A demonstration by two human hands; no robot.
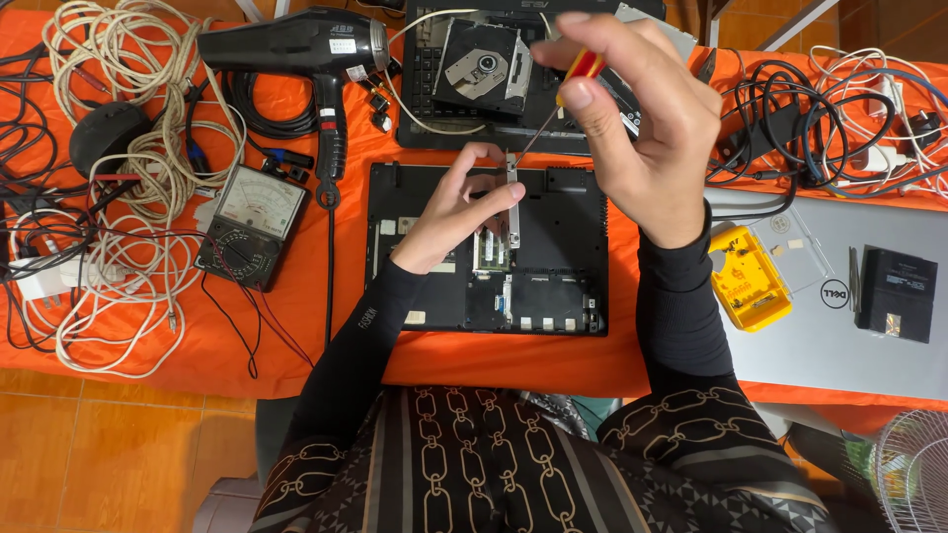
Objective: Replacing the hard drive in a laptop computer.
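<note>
Black laptop base (553, 266) lies open-bottomed mid-tabletop, memory module (491, 252) seated inside. Metal bracket (513, 202) pinched upright by left hand (456, 212). Screwdriver (553, 104) gripped by right hand (642, 128), tip angled down-left onto bracket top.

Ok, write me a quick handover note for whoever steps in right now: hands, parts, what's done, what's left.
Right hand grips a red-handled screwdriver, tip down at a narrow metal bracket.
Left hand steadies that bracket, upright, on the open black laptop base.
Done: bottom cover is off, boards exposed; an optical drive lies on the keyboard behind.
Left: the bracket is not yet free; whether its screw is out cannot be seen.
</note>
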